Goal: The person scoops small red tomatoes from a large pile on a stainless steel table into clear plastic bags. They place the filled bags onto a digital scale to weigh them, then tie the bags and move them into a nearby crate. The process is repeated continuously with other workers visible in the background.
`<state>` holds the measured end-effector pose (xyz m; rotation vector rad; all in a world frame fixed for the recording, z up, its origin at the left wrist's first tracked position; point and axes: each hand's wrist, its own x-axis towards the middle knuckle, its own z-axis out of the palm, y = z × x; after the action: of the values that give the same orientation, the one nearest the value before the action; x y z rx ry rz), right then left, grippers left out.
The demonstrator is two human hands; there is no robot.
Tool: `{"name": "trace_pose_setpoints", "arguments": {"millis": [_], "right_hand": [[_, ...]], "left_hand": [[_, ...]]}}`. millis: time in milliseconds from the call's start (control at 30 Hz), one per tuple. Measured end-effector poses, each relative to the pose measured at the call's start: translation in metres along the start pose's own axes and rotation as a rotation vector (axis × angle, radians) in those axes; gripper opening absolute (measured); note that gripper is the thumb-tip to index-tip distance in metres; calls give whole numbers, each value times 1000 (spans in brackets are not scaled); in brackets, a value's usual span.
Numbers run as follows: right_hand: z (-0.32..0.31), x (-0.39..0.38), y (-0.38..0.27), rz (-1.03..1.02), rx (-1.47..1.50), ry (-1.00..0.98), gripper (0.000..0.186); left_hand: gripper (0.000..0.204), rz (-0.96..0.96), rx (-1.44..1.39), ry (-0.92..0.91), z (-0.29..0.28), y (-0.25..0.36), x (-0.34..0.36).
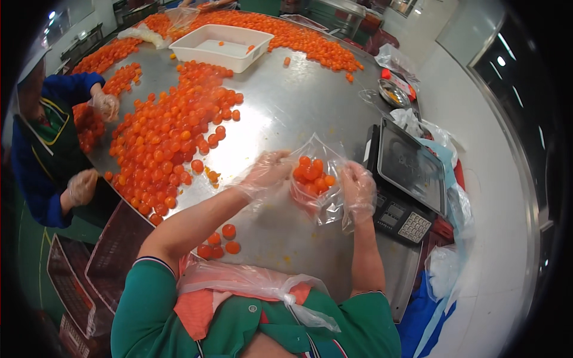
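Note:
A clear plastic bag [331,209] with several round orange egg yolks [310,176] in it hangs between my hands, over the steel table. My left hand [268,171], in a thin clear glove, has its fingers closed on the bag's left edge. Gloved the same way, my right hand [359,188] pinches the bag's right edge, close beside the black digital scale [397,206]. The bag's mouth is spread apart. A large heap of egg yolks [167,137] lies on the table to the left, and a few loose yolks [218,243] sit near my left forearm.
A white tray [218,48] with a few yolks stands at the back, before another long heap [298,39]. A steel bowl [394,93] and plastic bags line the right edge. A co-worker's gloved hands [83,185] are at the left. Dark red crates [119,250] stand below the table's left edge.

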<state>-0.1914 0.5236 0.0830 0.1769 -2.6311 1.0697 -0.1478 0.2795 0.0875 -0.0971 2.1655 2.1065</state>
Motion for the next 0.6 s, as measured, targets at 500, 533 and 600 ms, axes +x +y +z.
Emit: {"name": "trace_pose_setpoints", "arguments": {"millis": [500,533,600], "right_hand": [[72,-146,-74,-960,-165,-760,82],[87,-152,-74,-1023,-198,-755,86],[113,-155,-86,-1009,-181,-774,88]], "left_hand": [[77,-146,1193,-114,-124,-17,-186],[88,-271,1211,-172,-115,-14,-189],[89,-224,1143,-183,-107,-25,-195]]}}
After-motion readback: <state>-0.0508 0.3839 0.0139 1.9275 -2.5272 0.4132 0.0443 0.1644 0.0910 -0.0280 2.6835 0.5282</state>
